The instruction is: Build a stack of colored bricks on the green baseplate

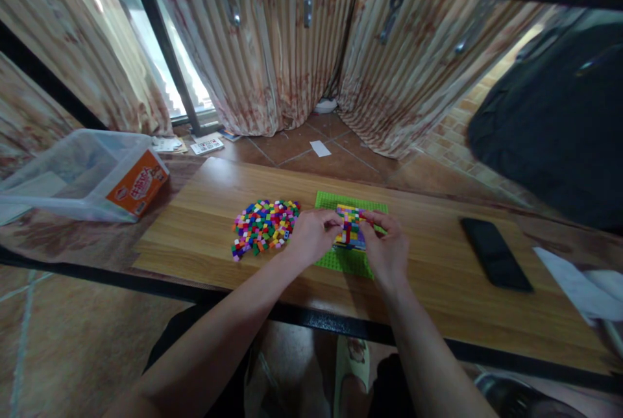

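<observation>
A multicoloured build of small bricks point(351, 236) sits on a light green studded baseplate point(335, 265), with yellow, red and purple bricks showing. My left hand point(314, 234) is at the build's left edge, its thumb and forefinger pinched together; whatever they hold is too small to make out. From the other side, my right hand point(389, 248) closes its thumb and fingers on the build's right edge and partly covers it. Left of the baseplate, a heap of loose small bricks point(265, 224) in many colours lies close to my left hand.
The wooden board point(195, 230) carries a black phone point(495, 254) toward the right. A clear plastic box point(82, 200) with an orange label stands at the left. White papers point(577, 282) lie at the right end. A dark bar point(331, 324) runs along the front edge.
</observation>
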A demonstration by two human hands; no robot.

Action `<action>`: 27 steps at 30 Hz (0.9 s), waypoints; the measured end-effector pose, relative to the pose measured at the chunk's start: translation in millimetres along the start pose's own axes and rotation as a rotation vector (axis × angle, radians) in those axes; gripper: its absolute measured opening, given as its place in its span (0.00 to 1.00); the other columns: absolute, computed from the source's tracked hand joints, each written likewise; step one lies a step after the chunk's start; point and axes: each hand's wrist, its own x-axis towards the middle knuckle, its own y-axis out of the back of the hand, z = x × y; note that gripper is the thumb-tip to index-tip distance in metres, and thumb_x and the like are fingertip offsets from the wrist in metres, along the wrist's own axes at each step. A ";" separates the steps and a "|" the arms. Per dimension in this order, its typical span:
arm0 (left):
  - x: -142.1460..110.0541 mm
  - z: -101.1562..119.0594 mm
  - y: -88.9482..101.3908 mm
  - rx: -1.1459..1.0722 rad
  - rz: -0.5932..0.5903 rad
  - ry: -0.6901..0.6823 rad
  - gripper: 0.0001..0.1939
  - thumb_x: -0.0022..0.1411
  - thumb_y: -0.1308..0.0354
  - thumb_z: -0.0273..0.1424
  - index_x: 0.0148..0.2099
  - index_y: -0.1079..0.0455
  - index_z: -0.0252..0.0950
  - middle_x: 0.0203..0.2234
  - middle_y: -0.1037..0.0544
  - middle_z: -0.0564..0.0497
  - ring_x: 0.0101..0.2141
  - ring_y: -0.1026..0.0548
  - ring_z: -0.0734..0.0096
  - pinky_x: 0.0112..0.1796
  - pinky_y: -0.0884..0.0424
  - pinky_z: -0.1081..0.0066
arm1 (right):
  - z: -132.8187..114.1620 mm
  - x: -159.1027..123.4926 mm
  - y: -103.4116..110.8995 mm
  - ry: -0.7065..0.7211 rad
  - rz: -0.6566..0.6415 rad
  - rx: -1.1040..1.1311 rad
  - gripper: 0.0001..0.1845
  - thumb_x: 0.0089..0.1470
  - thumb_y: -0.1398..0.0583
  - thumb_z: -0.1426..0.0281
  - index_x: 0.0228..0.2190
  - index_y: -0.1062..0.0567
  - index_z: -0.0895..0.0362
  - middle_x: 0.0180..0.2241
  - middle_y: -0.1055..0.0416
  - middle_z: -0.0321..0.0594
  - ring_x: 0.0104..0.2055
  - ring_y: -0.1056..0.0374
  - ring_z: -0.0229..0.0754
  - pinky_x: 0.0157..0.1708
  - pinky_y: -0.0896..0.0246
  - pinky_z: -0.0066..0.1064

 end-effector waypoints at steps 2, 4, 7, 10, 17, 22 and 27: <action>0.4 0.3 -1.2 0.004 0.018 0.023 0.03 0.57 0.40 0.24 0.32 0.25 0.35 0.28 0.20 0.53 0.31 0.24 0.72 0.36 0.30 0.72 | -2.0 -1.2 -0.2 0.007 -0.012 -0.015 0.14 0.49 0.40 0.64 0.36 0.20 0.57 0.45 0.29 0.48 0.48 0.32 0.48 0.45 0.34 0.43; 0.6 0.7 -2.1 0.018 0.039 0.044 0.02 0.56 0.39 0.25 0.33 0.25 0.35 0.27 0.21 0.52 0.30 0.24 0.71 0.35 0.29 0.72 | -3.8 -2.9 -1.0 0.019 -0.030 -0.047 0.15 0.49 0.39 0.63 0.37 0.20 0.57 0.47 0.30 0.49 0.49 0.32 0.49 0.46 0.34 0.44; 0.3 1.1 -3.0 0.034 0.053 0.061 0.01 0.56 0.39 0.26 0.33 0.26 0.36 0.27 0.21 0.52 0.30 0.24 0.71 0.35 0.29 0.72 | -5.8 -5.5 -4.0 0.047 -0.034 -0.101 0.17 0.48 0.39 0.63 0.39 0.21 0.57 0.49 0.32 0.50 0.52 0.35 0.50 0.52 0.38 0.46; -0.7 1.4 -3.8 0.031 0.053 0.052 0.02 0.56 0.40 0.25 0.33 0.26 0.36 0.28 0.20 0.52 0.31 0.24 0.70 0.36 0.28 0.71 | -7.1 -7.1 -7.9 0.058 -0.021 -0.134 0.17 0.49 0.38 0.63 0.40 0.22 0.58 0.50 0.33 0.51 0.54 0.37 0.51 0.56 0.42 0.47; -1.9 1.1 -5.4 0.030 0.068 0.053 0.05 0.56 0.41 0.24 0.35 0.26 0.36 0.29 0.20 0.51 0.33 0.23 0.70 0.38 0.27 0.70 | -7.9 -8.3 -13.8 0.080 -0.027 -0.185 0.19 0.48 0.38 0.62 0.41 0.24 0.58 0.52 0.35 0.53 0.58 0.41 0.54 0.57 0.48 0.51; -2.2 0.8 -6.4 0.041 0.075 0.050 0.05 0.55 0.41 0.24 0.36 0.26 0.37 0.29 0.20 0.51 0.33 0.23 0.69 0.38 0.27 0.70 | -6.8 -7.1 -16.3 0.064 -0.024 -0.194 0.19 0.47 0.38 0.62 0.41 0.24 0.57 0.52 0.35 0.52 0.57 0.41 0.54 0.57 0.48 0.51; -3.1 1.8 -7.3 0.045 0.082 0.064 0.06 0.56 0.41 0.24 0.37 0.26 0.37 0.29 0.20 0.51 0.33 0.22 0.69 0.38 0.27 0.69 | -6.2 -5.7 -17.5 0.048 -0.022 -0.191 0.18 0.46 0.38 0.64 0.40 0.24 0.57 0.52 0.35 0.53 0.57 0.41 0.55 0.57 0.48 0.52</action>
